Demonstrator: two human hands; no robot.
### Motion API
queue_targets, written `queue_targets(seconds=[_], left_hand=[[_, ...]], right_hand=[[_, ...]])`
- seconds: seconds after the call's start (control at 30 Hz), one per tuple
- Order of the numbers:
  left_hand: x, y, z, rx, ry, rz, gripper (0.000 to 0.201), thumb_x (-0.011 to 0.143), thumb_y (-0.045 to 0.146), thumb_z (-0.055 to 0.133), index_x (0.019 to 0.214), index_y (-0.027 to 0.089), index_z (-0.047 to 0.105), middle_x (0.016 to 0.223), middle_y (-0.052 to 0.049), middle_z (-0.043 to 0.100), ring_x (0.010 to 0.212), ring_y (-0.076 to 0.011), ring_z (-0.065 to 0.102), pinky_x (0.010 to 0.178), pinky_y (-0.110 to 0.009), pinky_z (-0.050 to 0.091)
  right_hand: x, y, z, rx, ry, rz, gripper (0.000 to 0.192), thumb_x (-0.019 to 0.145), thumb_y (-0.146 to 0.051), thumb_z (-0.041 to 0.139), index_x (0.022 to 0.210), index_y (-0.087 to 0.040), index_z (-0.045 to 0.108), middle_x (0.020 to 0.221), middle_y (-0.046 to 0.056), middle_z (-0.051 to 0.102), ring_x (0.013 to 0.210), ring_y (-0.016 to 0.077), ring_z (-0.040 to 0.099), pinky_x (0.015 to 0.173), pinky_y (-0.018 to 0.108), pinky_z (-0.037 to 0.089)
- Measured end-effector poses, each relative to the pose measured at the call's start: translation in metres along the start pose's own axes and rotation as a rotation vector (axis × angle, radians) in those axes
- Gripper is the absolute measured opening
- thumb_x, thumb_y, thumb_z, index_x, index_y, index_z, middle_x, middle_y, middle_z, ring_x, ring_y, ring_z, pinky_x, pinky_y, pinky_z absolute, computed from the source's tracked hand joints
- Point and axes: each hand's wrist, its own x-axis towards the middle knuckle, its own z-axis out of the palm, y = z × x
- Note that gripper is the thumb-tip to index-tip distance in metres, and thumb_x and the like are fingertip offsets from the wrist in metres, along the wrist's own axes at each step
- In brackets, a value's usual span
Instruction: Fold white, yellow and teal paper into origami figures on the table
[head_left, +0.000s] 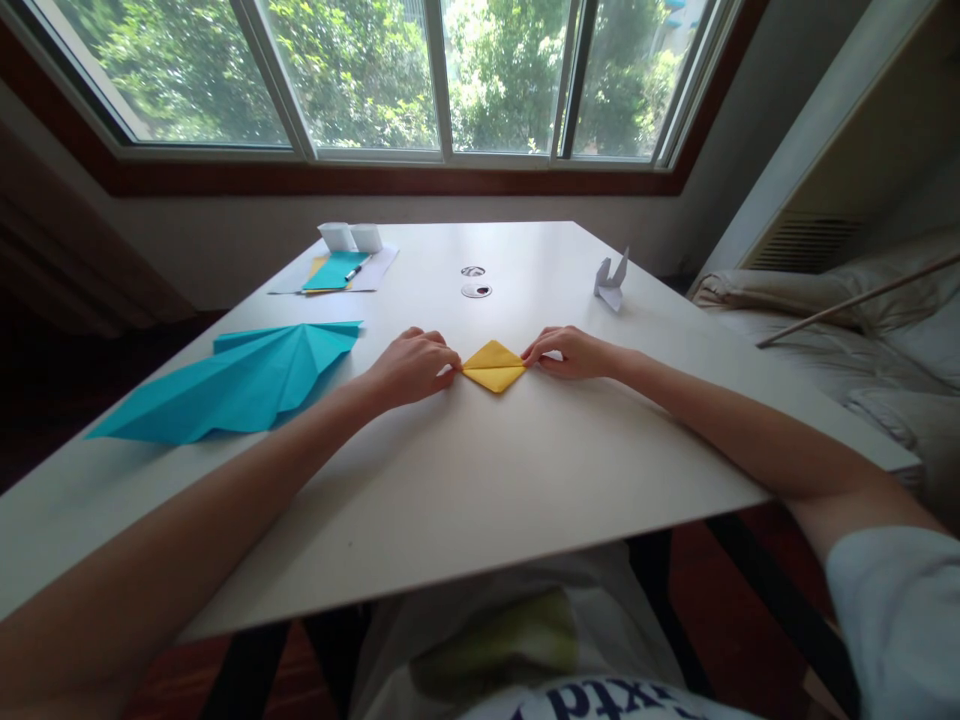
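A small piece of folded yellow paper (495,380), diamond-shaped with a crease across its middle, lies on the white table in front of me. My left hand (417,366) pinches its left corner between thumb and fingers. At the opposite corner, my right hand (568,353) grips the paper in the same way, thumb and fingertips together. To the left of my left forearm rests a large folded turquoise paper (247,385) with fan-like pleats.
A white folded paper figure (611,282) stands at the right. Two round black-and-white discs (474,281) sit mid-table. Back left are turquoise sheets (330,270), a pen (358,268) and white cups (351,237). Beyond the table's right edge is a pale sofa (840,320).
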Motion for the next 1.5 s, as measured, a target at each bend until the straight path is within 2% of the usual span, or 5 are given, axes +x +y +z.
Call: queue_targets(seconds=[0.3, 0.5, 0.83, 1.13, 1.5], left_hand=[[-0.005, 0.004, 0.010, -0.480, 0.108, -0.175, 0.039, 0.071, 0.021, 0.049, 0.110, 0.019, 0.050, 0.096, -0.004, 0.068, 0.071, -0.0161, 0.061, 0.075, -0.035, 0.048], [-0.003, 0.009, 0.017, -0.836, 0.177, -0.148, 0.046, 0.069, 0.020, 0.054, 0.113, 0.017, 0.044, 0.100, -0.006, 0.057, 0.090, -0.0174, 0.062, 0.079, -0.032, 0.052], [-0.006, 0.019, 0.014, -0.337, 0.340, 0.079, 0.019, 0.088, 0.024, 0.044, 0.096, 0.016, 0.060, 0.106, -0.009, 0.056, 0.087, -0.0149, 0.060, 0.080, -0.029, 0.050], [-0.007, 0.017, 0.008, -0.211, 0.457, -0.062, 0.028, 0.092, 0.031, 0.038, 0.094, 0.016, 0.061, 0.093, -0.007, 0.067, 0.079, -0.0155, 0.063, 0.072, -0.026, 0.049], [0.007, 0.018, 0.003, -1.137, 0.495, -0.451, 0.035, 0.067, 0.040, 0.070, 0.085, 0.013, 0.059, 0.073, -0.005, 0.066, 0.053, -0.0137, 0.062, 0.053, -0.027, 0.050]], right_hand=[[0.000, -0.010, 0.005, -0.142, 0.037, 0.020, 0.015, 0.080, -0.023, 0.056, 0.087, -0.018, 0.068, 0.084, 0.007, 0.071, 0.084, 0.0186, 0.061, 0.075, 0.031, 0.050], [0.001, -0.010, 0.009, -0.124, 0.078, 0.043, 0.016, 0.082, -0.024, 0.055, 0.086, -0.017, 0.068, 0.083, 0.008, 0.070, 0.083, 0.0183, 0.061, 0.074, 0.031, 0.050], [0.002, -0.009, 0.011, -0.141, 0.061, 0.033, 0.015, 0.081, -0.022, 0.052, 0.089, -0.017, 0.065, 0.083, 0.007, 0.066, 0.083, 0.0181, 0.059, 0.076, 0.030, 0.048], [0.004, -0.014, 0.013, -0.152, 0.119, 0.052, 0.024, 0.082, -0.033, 0.056, 0.098, -0.018, 0.062, 0.093, 0.009, 0.063, 0.085, 0.0184, 0.059, 0.078, 0.033, 0.048], [0.017, -0.020, 0.012, 0.494, 0.369, 0.373, 0.027, 0.075, -0.039, 0.062, 0.083, -0.014, 0.066, 0.081, 0.006, 0.069, 0.071, 0.0136, 0.060, 0.067, 0.029, 0.051]])
